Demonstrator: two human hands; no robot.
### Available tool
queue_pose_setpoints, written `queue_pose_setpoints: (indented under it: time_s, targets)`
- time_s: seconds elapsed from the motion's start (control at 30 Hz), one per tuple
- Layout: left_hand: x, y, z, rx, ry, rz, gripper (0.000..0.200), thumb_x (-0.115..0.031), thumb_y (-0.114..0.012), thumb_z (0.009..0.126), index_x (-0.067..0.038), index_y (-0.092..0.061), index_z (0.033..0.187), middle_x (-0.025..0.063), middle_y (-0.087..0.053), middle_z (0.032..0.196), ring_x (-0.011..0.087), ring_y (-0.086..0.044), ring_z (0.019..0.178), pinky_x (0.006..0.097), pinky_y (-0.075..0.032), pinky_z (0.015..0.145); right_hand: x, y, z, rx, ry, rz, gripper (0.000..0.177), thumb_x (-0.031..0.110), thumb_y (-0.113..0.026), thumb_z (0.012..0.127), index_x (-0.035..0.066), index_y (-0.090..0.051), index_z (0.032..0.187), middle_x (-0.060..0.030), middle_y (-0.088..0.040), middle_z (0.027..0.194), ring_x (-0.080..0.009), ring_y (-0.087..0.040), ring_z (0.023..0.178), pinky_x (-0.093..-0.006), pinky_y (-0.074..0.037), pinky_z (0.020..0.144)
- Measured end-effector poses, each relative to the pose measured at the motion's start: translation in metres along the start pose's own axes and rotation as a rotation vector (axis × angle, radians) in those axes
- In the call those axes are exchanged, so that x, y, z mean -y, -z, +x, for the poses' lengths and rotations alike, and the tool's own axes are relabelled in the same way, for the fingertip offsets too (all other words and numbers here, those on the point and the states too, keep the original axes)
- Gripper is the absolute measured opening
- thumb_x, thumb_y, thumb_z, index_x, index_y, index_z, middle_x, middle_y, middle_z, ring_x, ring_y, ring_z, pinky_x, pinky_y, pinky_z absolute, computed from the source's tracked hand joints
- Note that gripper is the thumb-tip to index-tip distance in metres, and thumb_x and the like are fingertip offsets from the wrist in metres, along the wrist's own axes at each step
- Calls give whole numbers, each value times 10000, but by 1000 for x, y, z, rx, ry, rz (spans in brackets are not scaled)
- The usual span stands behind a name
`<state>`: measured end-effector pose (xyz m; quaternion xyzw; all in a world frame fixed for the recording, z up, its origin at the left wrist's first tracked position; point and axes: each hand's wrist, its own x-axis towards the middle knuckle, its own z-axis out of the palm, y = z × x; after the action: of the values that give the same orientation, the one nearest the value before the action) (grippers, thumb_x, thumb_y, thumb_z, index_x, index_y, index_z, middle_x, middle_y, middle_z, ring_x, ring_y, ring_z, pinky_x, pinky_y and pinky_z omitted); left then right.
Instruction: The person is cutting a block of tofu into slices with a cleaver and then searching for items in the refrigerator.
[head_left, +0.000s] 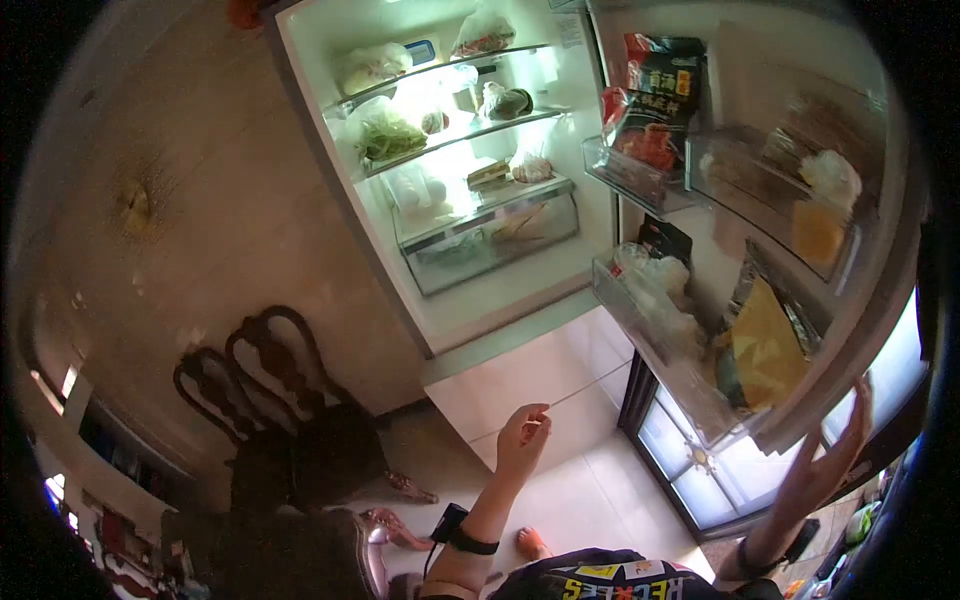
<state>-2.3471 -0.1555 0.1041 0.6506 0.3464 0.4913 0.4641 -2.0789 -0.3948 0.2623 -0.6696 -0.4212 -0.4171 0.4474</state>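
An open fridge [515, 306] stands ahead, its shelves holding bagged vegetables and its clear drawer [490, 245] shut. My left hand [525, 430] is raised in front of the fridge's lower cabinet, fingers loosely curled and apart, with nothing in it. On the right, my right hand [838, 455] has its fingers stretched out by the lower edge of the fridge door [780, 425]; whether it touches the door is unclear. The door racks hold a black and red packet [655, 105], a yellow packet [765, 340] and white plastic bags [655, 275].
Dark wooden chairs [290, 430] stand at the lower left by the wall. Behind the door at the right is a dark-framed glass door [665, 430]. My foot [532, 543] is on the tiled floor [575, 490].
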Motion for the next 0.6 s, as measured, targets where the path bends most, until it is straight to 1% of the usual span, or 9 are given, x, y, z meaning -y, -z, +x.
queue_pose_setpoints:
  time_s: [0.07,0.13,0.2,0.23,0.33,0.4,0.47,0.53,0.6]
  targets:
    - [5,12,23,10,3,-31,232,-56,-589,861,-36,-581,1092,30,-577,870,61,-560,700,189,-462,606,62,-37,-17,86,-3,209,539,130,-619,814,16,-416,1301,-233,-401,1321,-408,-329,1281,-518,-229,1067]
    - [6,28,43,55,20,-96,236,-66,-591,862,-38,-581,1096,21,-575,858,55,-556,701,185,-458,610,143,-57,5,513,50,179,442,129,-642,803,104,-526,1228,-224,-370,1364,-405,-276,1318,-545,-186,1078]
    - [11,51,60,69,10,-73,234,-68,-592,862,-36,-584,1093,22,-578,861,54,-557,707,186,-458,618,192,-90,24,707,200,230,423,103,-672,751,112,-570,1161,-240,-369,1343,-421,-249,1320,-551,-151,1080]
    - [13,61,67,75,4,-51,233,-70,-594,861,-34,-587,1091,22,-580,864,53,-557,714,186,-458,625,207,-110,28,700,194,223,423,103,-672,751,112,-570,1161,-240,-369,1343,-421,-249,1320,-551,-151,1080]
    - [14,92,80,35,-28,9,230,-74,-596,859,-29,-596,1085,25,-596,864,51,-562,732,185,-455,634,242,-180,40,608,300,363,390,164,-676,744,93,-596,1119,-228,-412,1288,-438,-309,1269,-582,-196,1053]
    - [21,111,84,2,2,11,225,-77,-599,856,-28,-604,1076,27,-607,868,57,-568,738,192,-459,642,261,-223,61,518,340,367,400,212,-660,770,72,-584,1137,-238,-446,1253,-424,-338,1250,-548,-237,1046]
    - [25,127,87,-27,32,7,219,-80,-603,854,-27,-611,1067,28,-618,871,62,-573,744,199,-463,650,272,-263,94,458,371,405,379,229,-644,800,60,-581,1133,-255,-485,1208,-414,-418,1194,-469,-328,1016]
    - [26,141,88,-97,0,168,211,-77,-619,853,5,-604,1047,68,-637,907,110,-608,773,244,-503,713,281,-305,131,362,362,413,393,254,-646,801,32,-581,1118,-253,-545,1105,-386,-507,1095,-425,-405,946]
    - [29,147,88,-112,-13,147,199,-81,-622,852,6,-609,1031,65,-640,898,108,-608,771,244,-501,717,291,-336,175,393,291,302,444,282,-643,804,17,-549,1148,-239,-569,1037,-368,-552,1013,-413,-451,878]
